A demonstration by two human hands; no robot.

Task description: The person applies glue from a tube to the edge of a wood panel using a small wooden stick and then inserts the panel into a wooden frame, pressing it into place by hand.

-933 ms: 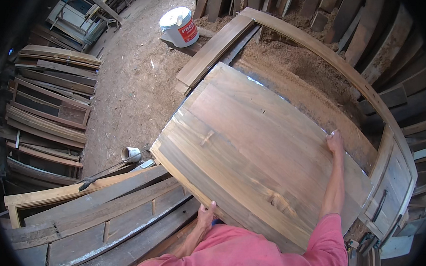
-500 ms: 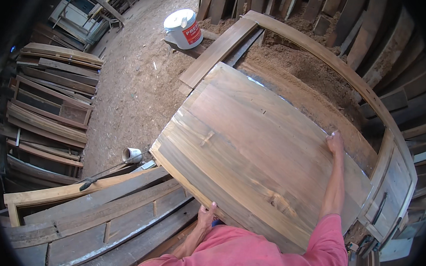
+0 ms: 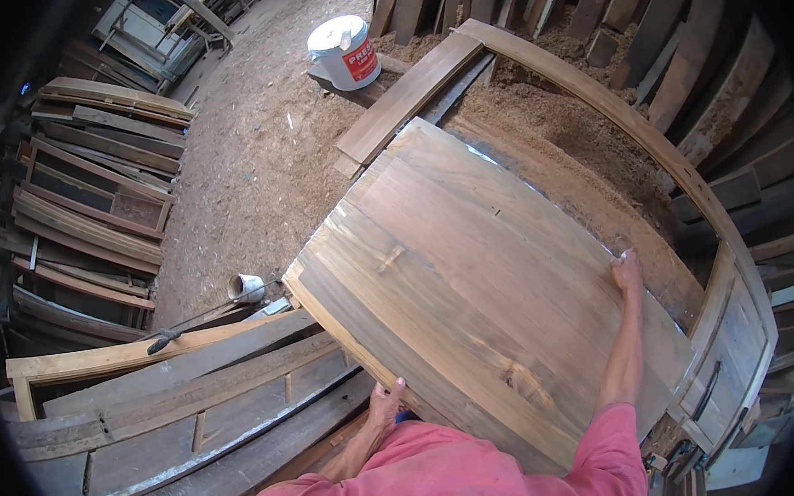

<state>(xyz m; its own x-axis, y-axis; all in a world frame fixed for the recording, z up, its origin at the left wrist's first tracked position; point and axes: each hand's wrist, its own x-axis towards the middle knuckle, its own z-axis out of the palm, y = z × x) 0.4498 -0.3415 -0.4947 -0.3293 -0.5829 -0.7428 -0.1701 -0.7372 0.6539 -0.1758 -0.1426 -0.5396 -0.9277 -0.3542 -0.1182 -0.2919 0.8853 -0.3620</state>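
A wide wooden panel point(image 3: 453, 272) made of joined boards lies tilted across the middle, in front of my body. My right hand point(image 3: 627, 270) is closed over its far right edge, with that arm stretched across the surface. At the near left edge, my left hand point(image 3: 386, 403) grips the panel, its thumb on top and the other fingers mostly hidden underneath. Beyond and to the right of the panel runs a wooden door frame point(image 3: 605, 90), and the panel's right end lies close beside the frame's lower panelled section point(image 3: 728, 378).
A white bucket point(image 3: 342, 56) with a lid and red label stands at the far end of the frame. A small white pot point(image 3: 245, 288) lies on its side. Planks and frames point(image 3: 179, 407) are stacked lower left, more timber point(image 3: 103, 202) farther left. Sawdust point(image 3: 554, 134) covers ground inside the frame.
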